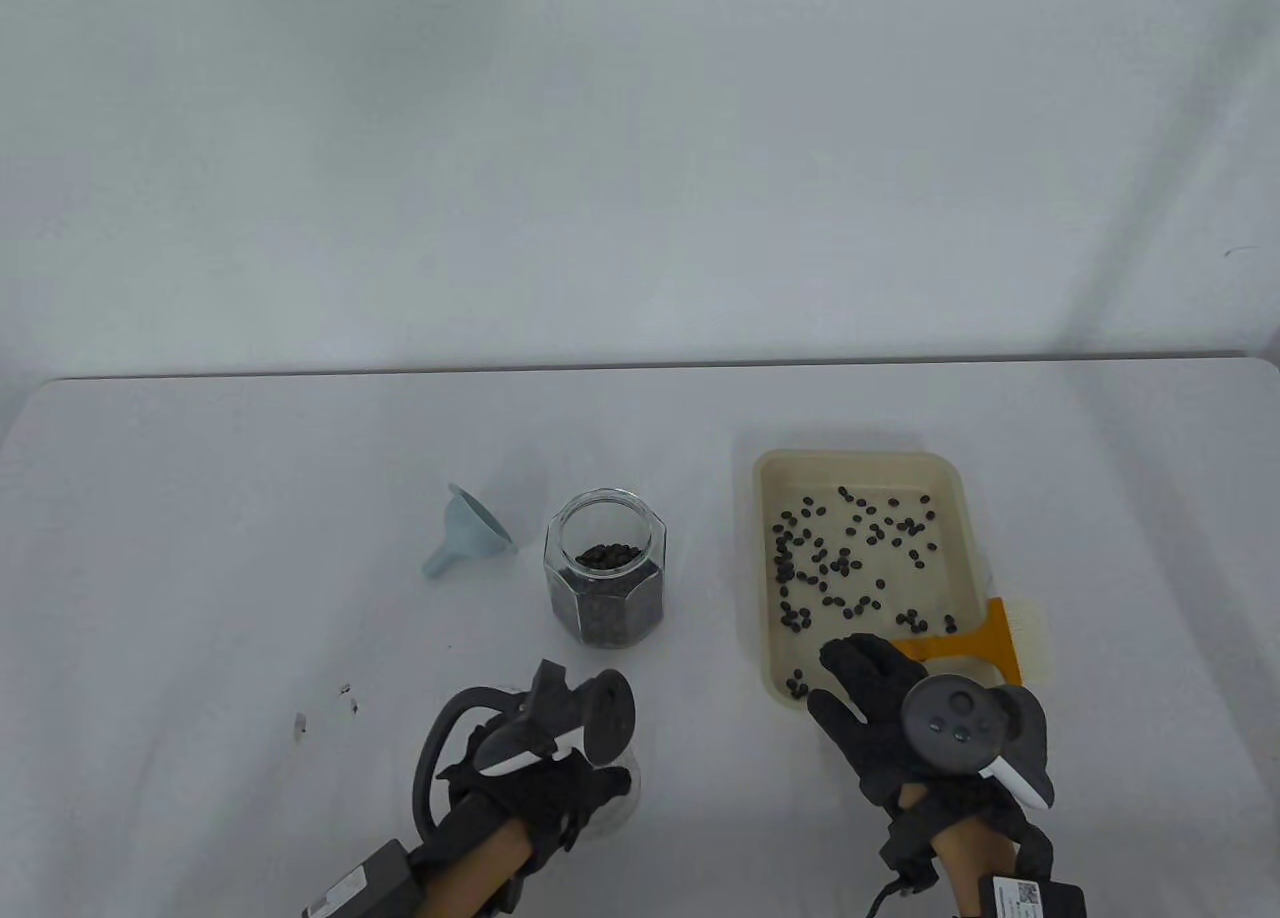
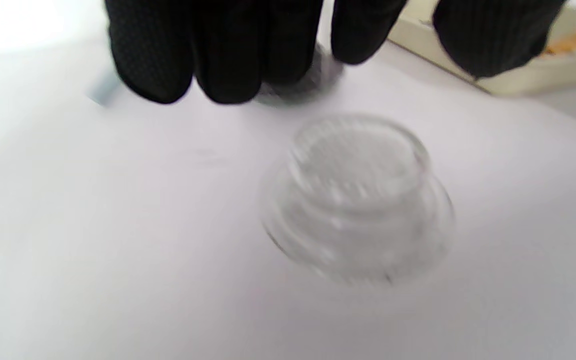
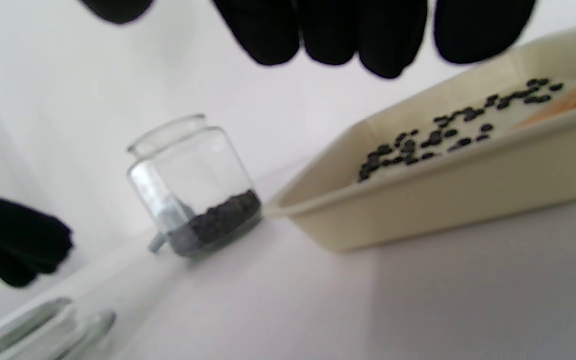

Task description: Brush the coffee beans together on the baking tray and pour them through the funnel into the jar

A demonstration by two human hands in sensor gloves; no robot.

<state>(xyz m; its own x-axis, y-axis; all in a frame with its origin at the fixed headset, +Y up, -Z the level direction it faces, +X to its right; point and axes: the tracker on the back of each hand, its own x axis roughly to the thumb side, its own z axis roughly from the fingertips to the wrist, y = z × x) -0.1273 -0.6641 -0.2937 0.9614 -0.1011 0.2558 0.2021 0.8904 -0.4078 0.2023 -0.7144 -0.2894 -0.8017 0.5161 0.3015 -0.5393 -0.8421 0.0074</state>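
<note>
Table view: white table (image 1: 250, 518). Cream baking tray (image 1: 960, 488) sits at about 3 o'clock from centre, coffee beans (image 1: 850, 558) scattered loose over its floor, not gathered. Orange brush (image 1: 975, 648) lies at the tray's 5 o'clock corner, handle running across the near end. Glass jar (image 1: 605, 583) stands upright, lid off, a dark layer of beans in it, just left of the tray. Pale blue funnel (image 1: 470, 543) lies on its side at the jar's 9 o'clock, apart from it. Right hand (image 1: 880, 698) hangs over the tray's near edge at 6 o'clock, fingers extended, holding nothing, close to the brush handle; contact can't be told. Left hand (image 1: 545, 778) sits at the jar's 6 o'clock; fingers hidden under the tracker here.

Left wrist view: blurred. Gloved fingers (image 2: 228, 55) hang loose from 12 o'clock, gripping nothing. Clear glass lid (image 2: 363, 200) rests on the table below them, apart from the hand. Tray edge at 2 o'clock.

Right wrist view: fingertips (image 3: 343, 30) relaxed at 12 o'clock, empty. Jar at 9 o'clock of centre, tray with beans at 3 o'clock, orange brush showing at the far right. Left hand at 9 o'clock edge, lid at 7 o'clock.
</note>
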